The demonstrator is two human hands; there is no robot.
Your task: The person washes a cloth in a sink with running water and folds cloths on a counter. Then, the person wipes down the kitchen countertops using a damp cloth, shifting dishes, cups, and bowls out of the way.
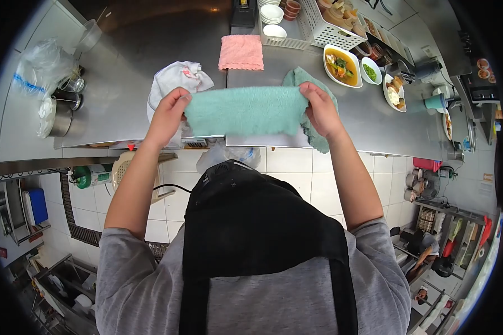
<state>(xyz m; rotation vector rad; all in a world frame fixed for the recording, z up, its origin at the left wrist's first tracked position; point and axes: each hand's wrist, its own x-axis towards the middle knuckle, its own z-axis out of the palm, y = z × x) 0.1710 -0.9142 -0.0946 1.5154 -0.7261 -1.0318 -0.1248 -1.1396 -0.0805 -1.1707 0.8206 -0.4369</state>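
A mint-green cloth (243,111) is stretched between my two hands above the front edge of the steel counter (134,50). My left hand (172,111) pinches its left upper corner, and my right hand (320,109) pinches the right upper corner. Under my left hand lies a crumpled white cloth (176,78) with red marks. Another green cloth (323,137) hangs over the counter edge, partly behind my right hand. Farther back, a folded pink cloth (241,52) lies flat on the counter.
To the right stand a soup bowl (342,66), a small bowl of chopped greens (370,71) and a plate of food (394,94). White baskets (332,30) hold dishes and other items at the back. Plastic bags (42,67) and metal pots (61,117) are at the left.
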